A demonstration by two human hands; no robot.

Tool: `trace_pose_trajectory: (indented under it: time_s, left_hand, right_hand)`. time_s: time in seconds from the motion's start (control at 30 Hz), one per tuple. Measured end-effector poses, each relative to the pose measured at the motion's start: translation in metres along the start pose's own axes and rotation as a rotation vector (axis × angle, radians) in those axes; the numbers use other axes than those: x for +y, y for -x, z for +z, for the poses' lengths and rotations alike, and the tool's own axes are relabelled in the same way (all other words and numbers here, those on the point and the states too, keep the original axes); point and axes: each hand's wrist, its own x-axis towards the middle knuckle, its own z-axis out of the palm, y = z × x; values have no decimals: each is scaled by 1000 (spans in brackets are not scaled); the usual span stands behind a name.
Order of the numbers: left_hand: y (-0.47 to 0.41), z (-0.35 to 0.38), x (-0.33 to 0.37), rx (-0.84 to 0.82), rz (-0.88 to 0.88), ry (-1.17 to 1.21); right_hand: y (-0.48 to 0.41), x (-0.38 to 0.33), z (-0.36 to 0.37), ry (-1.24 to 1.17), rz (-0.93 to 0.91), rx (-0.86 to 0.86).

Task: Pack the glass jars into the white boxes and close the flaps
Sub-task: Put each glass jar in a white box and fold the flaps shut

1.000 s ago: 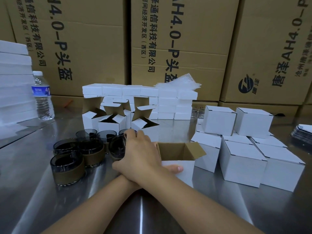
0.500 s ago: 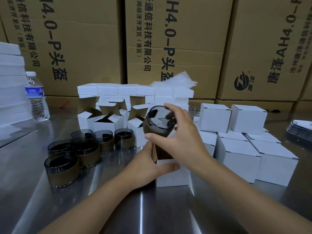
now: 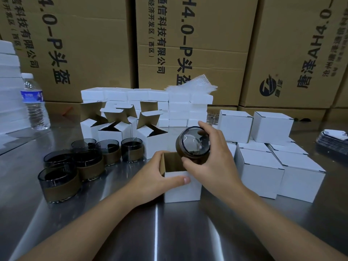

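An open white box (image 3: 181, 187) stands on the steel table in front of me. My left hand (image 3: 156, 176) grips its left wall, thumb across the front. My right hand (image 3: 216, 162) holds a dark glass jar (image 3: 194, 143) with a brown band, tilted with its mouth toward me, just above the box's opening. Several more jars (image 3: 60, 183) stand in a cluster at the left. Open empty boxes (image 3: 113, 129) stand behind them. Closed white boxes (image 3: 261, 172) sit at the right.
A water bottle (image 3: 34, 102) stands at the far left beside a white stack (image 3: 9, 87). Flat white boxes (image 3: 146, 97) with bubble wrap (image 3: 192, 85) on top are piled at the back. Large brown cartons (image 3: 188, 44) wall off the rear. A dark card stack (image 3: 333, 140) lies far right.
My right hand picked a jar from the cluster at the left, carried it rightward, and now has lowered it close over the open box. My left hand has stayed on the box.
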Motion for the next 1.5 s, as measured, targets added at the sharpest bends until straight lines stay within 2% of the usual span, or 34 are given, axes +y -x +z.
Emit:
trace_pose_trajectory:
  time_s: [0.17, 0.63, 0.87, 1.2, 1.5]
  left_hand:
    - [0, 0, -3, 25, 0, 13]
    - [2, -1, 0, 18, 23, 20]
    - [2, -2, 1, 11, 19, 9]
    - [1, -2, -1, -17, -6, 34]
    - [2, -4, 0, -20, -15, 46]
  right_hand:
    - [3, 1, 3, -62, 27, 19]
    - [2, -3, 4, 104, -189, 155]
    - [2, -4, 1, 117, -123, 136]
    - [-1, -7, -4, -228, 203, 110]
    - [-12, -12, -13, -841, 404, 104]
